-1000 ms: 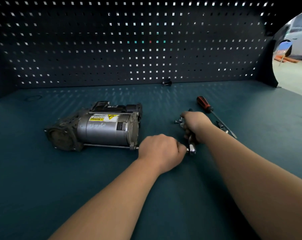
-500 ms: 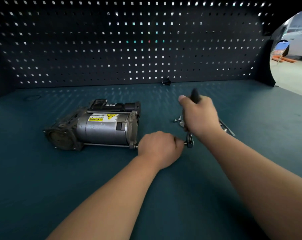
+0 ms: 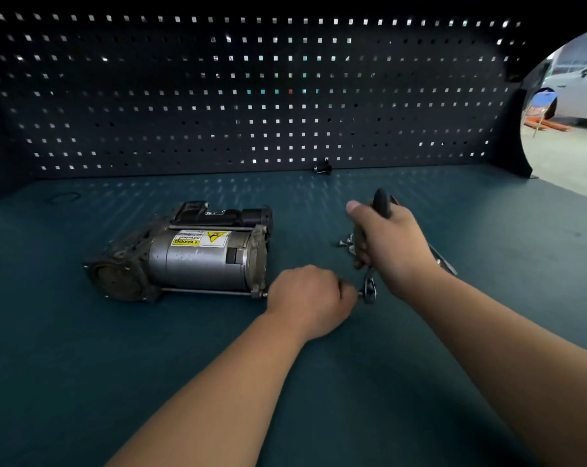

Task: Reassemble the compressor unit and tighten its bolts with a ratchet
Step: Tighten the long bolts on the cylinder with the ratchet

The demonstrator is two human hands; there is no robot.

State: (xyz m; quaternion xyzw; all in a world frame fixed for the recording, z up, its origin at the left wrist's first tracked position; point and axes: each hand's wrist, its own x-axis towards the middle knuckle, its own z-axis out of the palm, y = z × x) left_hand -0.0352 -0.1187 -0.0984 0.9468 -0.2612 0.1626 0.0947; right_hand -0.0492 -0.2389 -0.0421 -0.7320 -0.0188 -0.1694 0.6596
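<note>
**Q:** What are the construction and position of the compressor unit?

**A:** It has a smooth grey metal cylinder between rough, corroded cast end housings, with a black plastic block on top. A yellow-and-white warning label is on the cylinder. A long thin bolt runs along its near side. The unit lies on its side on the matte teal surface, left of centre and well clear of the rear edge.

**Q:** What is the state of each grip?

**A:** The right hand has its grip clamped on the black handle of the ratchet. The ratchet's shiny steel head points down, near the surface. The left hand is a closed fist touching that head. Cannot tell what its grip encloses. Loose bolts lie just beside the right hand.
</note>
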